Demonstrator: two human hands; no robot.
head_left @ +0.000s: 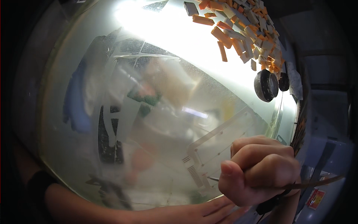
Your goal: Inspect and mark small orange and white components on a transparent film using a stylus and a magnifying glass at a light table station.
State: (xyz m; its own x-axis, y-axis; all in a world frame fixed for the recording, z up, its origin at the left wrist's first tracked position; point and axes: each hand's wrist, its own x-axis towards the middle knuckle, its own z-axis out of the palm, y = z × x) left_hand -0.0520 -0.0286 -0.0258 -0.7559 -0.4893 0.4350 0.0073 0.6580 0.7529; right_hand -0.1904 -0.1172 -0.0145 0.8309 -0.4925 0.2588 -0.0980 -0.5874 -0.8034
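Glossy pale green-grey, the lit work surface (80, 44) carries a clear sheet (220, 138), smooth and thin, marked with a whitish angled frame and a short row of dark stripes. Blurred reflections in blue, green and orange swim across its shine. The right hand (261, 170) is curled into a rounded fist, thumb and fingers pinching a slim tool (213, 179) with a thin metallic tip; a narrow brown shaft leaves the fist to the right. The tip points at the striped corner of the sheet, near the lower right of the surface; I cannot tell whether it touches. The left hand (210, 211) lies low along the near edge, its visible fingers straight and close together, just beside the fist. A soft black band (41, 183) rings the left forearm. At the far right sits a heap of small blocks (246, 33), matte orange, cream and grey, with oblong, chipped shapes. Just beside it stands a black round piece (264, 85), squat and dully scuffed
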